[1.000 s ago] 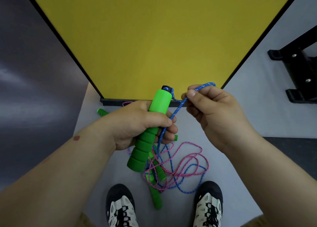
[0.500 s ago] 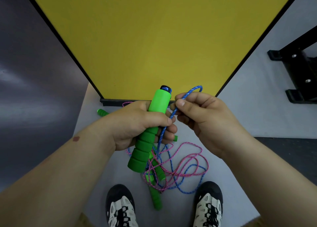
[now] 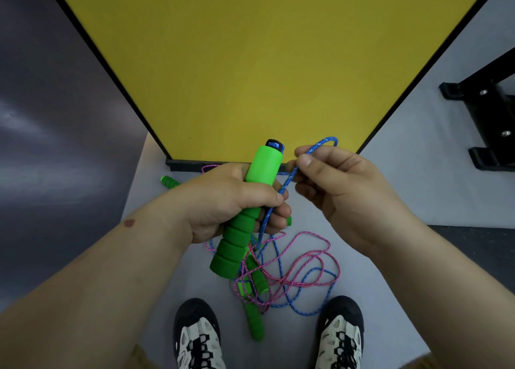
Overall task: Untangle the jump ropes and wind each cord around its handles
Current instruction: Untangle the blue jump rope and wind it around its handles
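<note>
My two shoes [image 3: 199, 336] sit at the bottom edge of the frame, on the grey floor [image 3: 434, 179]. Just above and between them lies the tangle: pink cord [image 3: 309, 254] and blue cord [image 3: 303, 310] looped over each other, lower centre, with a green handle [image 3: 255, 322] lying on the floor under the mess and pointing down toward my left shoe. More green foam shows inside the tangle, can't tell how many handles that is.

Above that, centre frame, my left hand [image 3: 223, 201] is wrapped tight around a green foam handle [image 3: 245, 223], fingers and thumb curled fully round it, handle tilted with its black cap at the top and ribbed end hanging down. The blue cord comes out of the cap and a strand also runs down past my left fingertips into the pile.

Right of centre, my right hand [image 3: 337, 190] pinches the blue cord between thumb and forefinger, other fingers curled in; a small loop of cord sticks up above the knuckles.

Further back, left of centre, another green handle end [image 3: 168, 181] lies on the floor, with a bit of pink cord near the base of the yellow panel [image 3: 250, 62]. Black stand feet [image 3: 485, 117] at the right edge.
</note>
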Demonstrator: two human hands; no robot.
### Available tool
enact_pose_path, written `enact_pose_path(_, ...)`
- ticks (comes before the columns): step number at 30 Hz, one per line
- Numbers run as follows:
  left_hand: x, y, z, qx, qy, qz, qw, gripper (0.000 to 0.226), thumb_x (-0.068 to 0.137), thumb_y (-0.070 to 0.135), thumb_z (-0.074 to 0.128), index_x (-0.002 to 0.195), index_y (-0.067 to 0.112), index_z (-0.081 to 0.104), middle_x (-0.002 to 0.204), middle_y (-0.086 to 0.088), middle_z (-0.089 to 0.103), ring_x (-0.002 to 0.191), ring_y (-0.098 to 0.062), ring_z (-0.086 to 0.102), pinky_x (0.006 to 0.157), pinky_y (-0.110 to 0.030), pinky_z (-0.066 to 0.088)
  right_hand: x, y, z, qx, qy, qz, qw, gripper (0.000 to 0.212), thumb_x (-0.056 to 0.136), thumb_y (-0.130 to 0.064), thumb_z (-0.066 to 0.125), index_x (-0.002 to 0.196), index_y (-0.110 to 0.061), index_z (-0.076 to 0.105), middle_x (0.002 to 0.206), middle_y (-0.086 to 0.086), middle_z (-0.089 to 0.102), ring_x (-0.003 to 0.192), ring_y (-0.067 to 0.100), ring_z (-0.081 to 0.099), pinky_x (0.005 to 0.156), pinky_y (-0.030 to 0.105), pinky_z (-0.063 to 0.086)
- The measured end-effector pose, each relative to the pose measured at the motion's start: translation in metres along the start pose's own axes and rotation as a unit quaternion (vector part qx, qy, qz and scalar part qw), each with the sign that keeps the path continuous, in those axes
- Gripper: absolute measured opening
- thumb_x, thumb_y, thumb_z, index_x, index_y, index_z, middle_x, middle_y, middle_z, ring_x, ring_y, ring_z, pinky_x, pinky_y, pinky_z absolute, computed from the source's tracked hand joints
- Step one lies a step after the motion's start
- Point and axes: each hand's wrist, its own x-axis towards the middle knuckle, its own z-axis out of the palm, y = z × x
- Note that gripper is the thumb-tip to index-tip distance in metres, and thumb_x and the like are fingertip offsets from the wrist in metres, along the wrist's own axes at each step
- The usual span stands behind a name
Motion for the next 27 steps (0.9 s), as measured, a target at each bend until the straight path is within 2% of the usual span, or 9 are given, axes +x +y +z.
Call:
enact_pose_path(3, 0.0008, -0.0004, -0.0008, -0.006, -0.003, 0.001, 1.000, 0.011, 0.092, -0.002, 0.060, 0.103, -0.001, 0.064, 0.081, -0.016, 0.070, 0.068, -0.024, 0.069, 0.067, -0.034, 0.059, -0.0033, 0.0032, 0.0048, -0.011, -0.059, 0.006, 0.998, 0.018, 0.079, -0.017, 0.070, 0.089, -0.001, 0.068, 0.091, 0.011, 0.071, 0.077, 0.022, 0.065, 0.078, 0.031, 0.055)
enact_pose_path(7, -0.0004, 0.0009, 0.0002, -0.002, -0.004, 0.003, 1.000, 0.007, 0.093, -0.001, 0.060, 0.099, 0.001, 0.063, 0.080, -0.013, 0.071, 0.070, -0.023, 0.070, 0.066, -0.032, 0.058, -0.0020, 0.0027, 0.0047, -0.017, -0.003, -0.022, 1.000, 0.003, 0.087, -0.007, 0.068, 0.086, -0.005, 0.069, 0.092, 0.003, 0.074, 0.076, 0.015, 0.068, 0.073, 0.025, 0.053)
enact_pose_path(9, -0.0009, 0.0014, 0.0008, -0.002, -0.001, -0.001, 1.000, 0.008, 0.092, -0.002, 0.060, 0.100, 0.000, 0.062, 0.081, -0.014, 0.072, 0.070, -0.023, 0.070, 0.064, -0.030, 0.058, -0.0005, 0.0019, 0.0024, -0.021, 0.019, -0.037, 0.999, 0.009, 0.088, -0.008, 0.069, 0.079, -0.011, 0.071, 0.095, -0.004, 0.074, 0.081, 0.014, 0.067, 0.077, 0.027, 0.053)
enact_pose_path(12, -0.0019, 0.0017, 0.0016, 0.007, -0.004, -0.005, 1.000, 0.006, 0.092, -0.002, 0.060, 0.097, 0.000, 0.061, 0.082, -0.015, 0.072, 0.069, -0.023, 0.071, 0.061, -0.027, 0.057, 0.0011, -0.0010, -0.0002, -0.018, 0.044, -0.055, 0.997, 0.010, 0.090, -0.008, 0.068, 0.082, -0.013, 0.072, 0.088, -0.004, 0.075, 0.087, 0.016, 0.068, 0.082, 0.032, 0.051)
enact_pose_path(17, -0.0013, 0.0010, 0.0009, 0.019, -0.005, 0.002, 1.000, 0.005, 0.091, -0.002, 0.062, 0.096, 0.001, 0.061, 0.082, -0.014, 0.073, 0.071, -0.024, 0.071, 0.067, -0.032, 0.060, 0.0021, -0.0018, -0.0016, 0.002, 0.078, -0.070, 0.994, 0.004, 0.092, -0.009, 0.067, 0.090, -0.009, 0.070, 0.084, 0.000, 0.074, 0.086, 0.016, 0.068, 0.084, 0.032, 0.052)
enact_pose_path(19, -0.0009, 0.0003, 0.0008, 0.016, 0.001, 0.003, 1.000, 0.006, 0.091, -0.002, 0.062, 0.097, 0.001, 0.062, 0.082, -0.014, 0.073, 0.071, -0.024, 0.071, 0.067, -0.031, 0.060, 0.0015, 0.0000, 0.0001, -0.002, 0.065, -0.055, 0.996, 0.006, 0.091, -0.012, 0.067, 0.089, -0.010, 0.071, 0.088, 0.001, 0.074, 0.083, 0.015, 0.066, 0.081, 0.030, 0.052)
enact_pose_path(22, -0.0002, -0.0006, 0.0005, 0.002, 0.005, 0.003, 1.000, 0.006, 0.092, -0.001, 0.061, 0.096, 0.002, 0.063, 0.081, -0.013, 0.071, 0.071, -0.023, 0.071, 0.064, -0.030, 0.058, -0.0011, 0.0035, 0.0036, -0.013, -0.001, -0.016, 1.000, 0.008, 0.082, -0.017, 0.071, 0.085, -0.009, 0.071, 0.097, 0.002, 0.074, 0.081, 0.017, 0.066, 0.078, 0.029, 0.053)
enact_pose_path(24, 0.0002, -0.0008, 0.0002, 0.003, 0.001, 0.005, 1.000, 0.006, 0.093, -0.001, 0.060, 0.096, 0.003, 0.064, 0.080, -0.013, 0.070, 0.072, -0.023, 0.071, 0.064, -0.029, 0.058, -0.0033, 0.0053, 0.0063, -0.021, -0.034, -0.010, 0.999, 0.011, 0.080, -0.015, 0.071, 0.087, -0.007, 0.071, 0.092, 0.007, 0.073, 0.078, 0.020, 0.066, 0.078, 0.030, 0.055)
enact_pose_path(27, 0.0007, -0.0002, -0.0001, 0.003, 0.003, 0.005, 1.000, 0.007, 0.093, 0.000, 0.060, 0.097, 0.002, 0.064, 0.081, -0.012, 0.071, 0.073, -0.023, 0.071, 0.065, -0.029, 0.058, -0.0032, 0.0042, 0.0065, -0.022, -0.013, -0.030, 0.999, 0.002, 0.087, -0.005, 0.068, 0.086, -0.006, 0.070, 0.087, 0.004, 0.074, 0.073, 0.015, 0.067, 0.072, 0.024, 0.054)
